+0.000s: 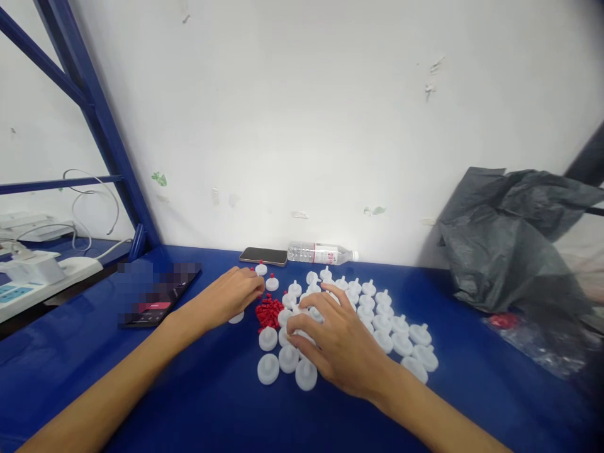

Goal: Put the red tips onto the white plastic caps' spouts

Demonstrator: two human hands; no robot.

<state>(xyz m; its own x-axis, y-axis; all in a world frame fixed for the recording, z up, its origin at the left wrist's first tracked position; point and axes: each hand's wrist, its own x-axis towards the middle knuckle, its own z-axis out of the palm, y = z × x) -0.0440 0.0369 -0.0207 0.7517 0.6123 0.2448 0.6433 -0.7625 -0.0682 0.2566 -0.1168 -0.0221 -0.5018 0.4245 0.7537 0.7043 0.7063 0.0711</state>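
My left hand (236, 293) is closed, its fingers curled downward beside a few white round caps (272, 284) fitted with small red tips. What its fingertips hold, if anything, is hidden behind the hand. A white disc (236, 318) shows partly beneath it. Over the spread of white round caps with nozzles (382, 323), my right hand (337, 333) reaches with bent fingers apart; its thumb and forefinger come close to caps below. Between the hands lies a heap of small red pieces (268, 311).
Against the wall on the blue table (212, 402) lie a phone (263, 255) and a clear bottle (321, 253) on its side. A dark, partly blurred device (163, 299) lies left. At right are a grey plastic bag (509, 233) and clear wrap (542, 346); a power strip (51, 283) is far left.
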